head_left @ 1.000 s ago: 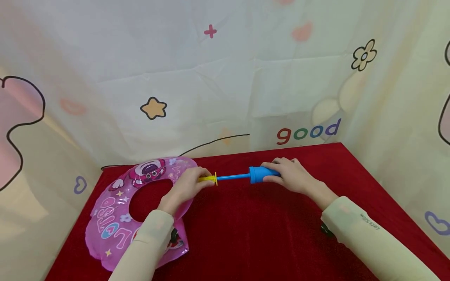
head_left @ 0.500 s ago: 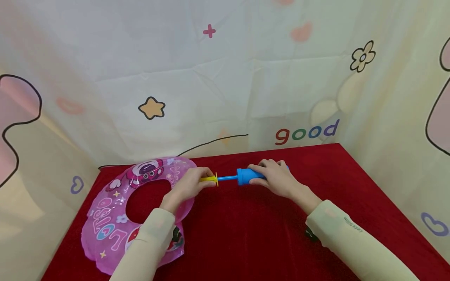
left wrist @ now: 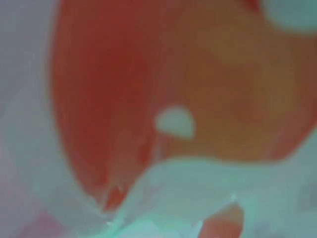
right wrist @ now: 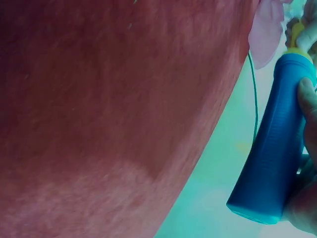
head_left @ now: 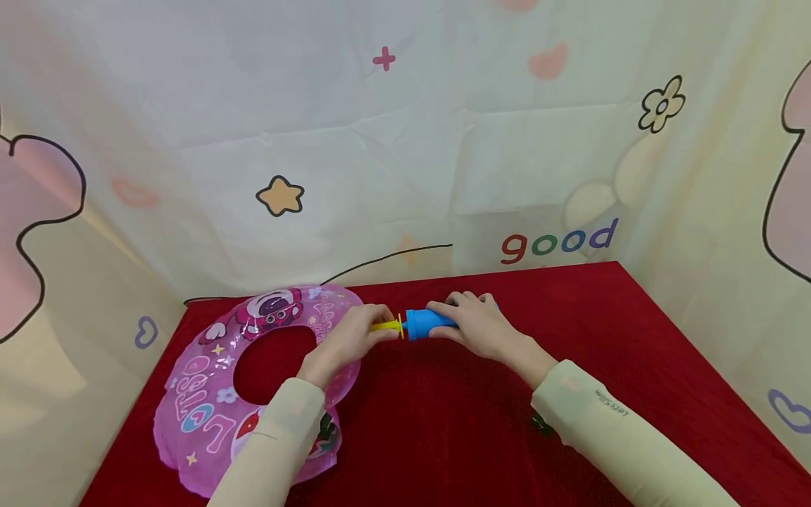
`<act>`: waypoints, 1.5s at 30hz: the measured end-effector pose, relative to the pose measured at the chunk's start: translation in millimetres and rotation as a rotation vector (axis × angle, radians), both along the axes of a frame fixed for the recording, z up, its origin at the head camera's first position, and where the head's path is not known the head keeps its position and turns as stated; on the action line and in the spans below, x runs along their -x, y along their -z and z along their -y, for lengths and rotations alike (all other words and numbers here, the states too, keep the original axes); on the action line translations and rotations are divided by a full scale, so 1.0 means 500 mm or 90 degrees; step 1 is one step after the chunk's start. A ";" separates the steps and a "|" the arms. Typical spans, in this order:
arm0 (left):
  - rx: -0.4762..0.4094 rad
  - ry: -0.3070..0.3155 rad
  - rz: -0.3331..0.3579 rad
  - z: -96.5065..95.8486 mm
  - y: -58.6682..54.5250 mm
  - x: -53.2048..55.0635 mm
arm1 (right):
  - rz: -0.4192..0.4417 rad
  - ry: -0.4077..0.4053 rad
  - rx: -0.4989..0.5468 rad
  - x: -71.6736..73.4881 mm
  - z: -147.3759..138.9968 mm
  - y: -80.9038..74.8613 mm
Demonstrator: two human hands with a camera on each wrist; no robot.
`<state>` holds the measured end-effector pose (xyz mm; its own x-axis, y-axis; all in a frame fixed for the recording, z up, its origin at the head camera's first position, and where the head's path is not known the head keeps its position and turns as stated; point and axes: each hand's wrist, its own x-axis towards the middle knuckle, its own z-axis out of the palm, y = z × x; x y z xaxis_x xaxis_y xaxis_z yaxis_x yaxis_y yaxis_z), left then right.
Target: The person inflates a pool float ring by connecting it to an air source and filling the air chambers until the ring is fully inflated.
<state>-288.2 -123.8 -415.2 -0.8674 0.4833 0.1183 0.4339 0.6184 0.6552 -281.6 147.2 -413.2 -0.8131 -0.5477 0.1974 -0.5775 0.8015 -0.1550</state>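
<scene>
My left hand (head_left: pixel 355 334) pinches the yellow handle (head_left: pixel 388 326) of a small hand pump. Around the pump's blue barrel (head_left: pixel 419 324) my right hand (head_left: pixel 479 327) curls its fingers and thumb. Only a very short bit of blue rod shows between handle and barrel. In the right wrist view the blue barrel (right wrist: pixel 272 148) slants down, its yellow end at the top. A pink swim ring (head_left: pixel 190 394) with bear prints lies beneath my left arm, looking partly filled and wrinkled at its lower end. The left wrist view is filled by blurred printed plastic (left wrist: pixel 218 89) up close.
Red cloth (head_left: pixel 443 422) covers the table. Behind it and at both sides hangs a pale printed curtain (head_left: pixel 380 176). A small dark object (head_left: pixel 542 424) lies on the cloth, partly behind my right sleeve (head_left: pixel 608 415).
My right hand has moved left with the barrel, toward the yellow handle. The exposed rod has shortened to almost nothing. The left hand keeps its grip on the handle.
</scene>
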 end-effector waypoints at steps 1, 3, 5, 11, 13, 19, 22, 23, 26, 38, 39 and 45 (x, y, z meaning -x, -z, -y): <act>0.002 0.002 0.006 0.002 0.000 0.000 | 0.008 0.002 0.000 0.000 -0.007 0.001; 0.005 0.006 0.017 0.008 0.000 0.000 | 0.025 0.005 0.003 0.002 -0.026 0.004; 0.007 0.010 0.026 0.015 0.001 0.001 | 0.041 0.010 0.008 0.002 -0.048 0.004; 0.006 0.013 0.039 0.033 -0.001 0.005 | 0.069 0.015 0.025 0.006 -0.110 -0.001; 0.005 0.014 0.040 0.036 -0.006 0.005 | 0.072 0.019 0.030 0.006 -0.125 -0.002; 0.015 0.025 0.032 0.033 -0.010 -0.002 | 0.058 0.015 0.040 -0.007 -0.121 -0.002; 0.016 0.036 0.014 0.022 -0.010 -0.005 | 0.039 0.011 0.038 -0.013 -0.100 -0.003; 0.017 0.038 0.006 0.016 -0.010 -0.005 | 0.034 0.012 0.035 -0.015 -0.093 -0.004; 0.021 0.045 -0.021 -0.003 -0.008 -0.004 | 0.020 0.019 0.025 -0.016 -0.074 -0.010; 0.034 0.021 -0.038 -0.044 0.000 -0.003 | 0.009 0.001 -0.014 -0.005 -0.018 -0.011; 0.035 0.022 -0.037 -0.042 0.002 -0.002 | 0.009 0.002 -0.016 -0.005 -0.020 -0.011; 0.038 0.015 -0.033 -0.013 0.001 0.005 | 0.014 0.012 -0.010 0.003 -0.055 -0.011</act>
